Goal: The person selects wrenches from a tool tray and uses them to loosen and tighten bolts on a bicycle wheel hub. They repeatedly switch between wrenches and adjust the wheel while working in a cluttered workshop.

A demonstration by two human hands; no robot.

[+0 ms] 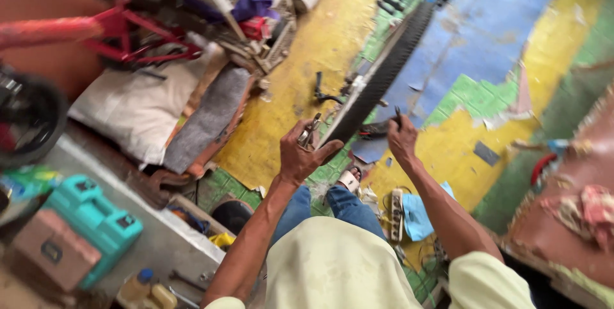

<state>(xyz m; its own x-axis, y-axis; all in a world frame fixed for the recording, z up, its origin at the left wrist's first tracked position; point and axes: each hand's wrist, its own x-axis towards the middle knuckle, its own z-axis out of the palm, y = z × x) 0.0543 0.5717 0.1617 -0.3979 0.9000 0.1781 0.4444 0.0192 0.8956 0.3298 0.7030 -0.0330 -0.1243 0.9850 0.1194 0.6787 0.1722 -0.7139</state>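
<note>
My left hand (299,152) is curled around the near end of the bicycle wheel (377,79), thumb stretched out against the tyre, and pinched in the same fingers is a small metal tool (310,132) resting just beside the rim. My right hand (401,139) sits on the other side of the wheel, closed on a thin dark tool (398,116) whose tip sticks up above my knuckles; I cannot tell whether that hand also touches the tyre. The wheel runs slantwise away from me, its knobbly black tread uppermost, over a floor painted yellow, blue and green. Below the wheel's near end, my sandalled foot (348,179) stands on the floor, and right of it lies a light blue cloth (419,216). Far to the left of the wheel stand a teal plastic case (93,219) and a red metal frame (128,34), with a grey mat (208,120) between them and the wheel
</note>
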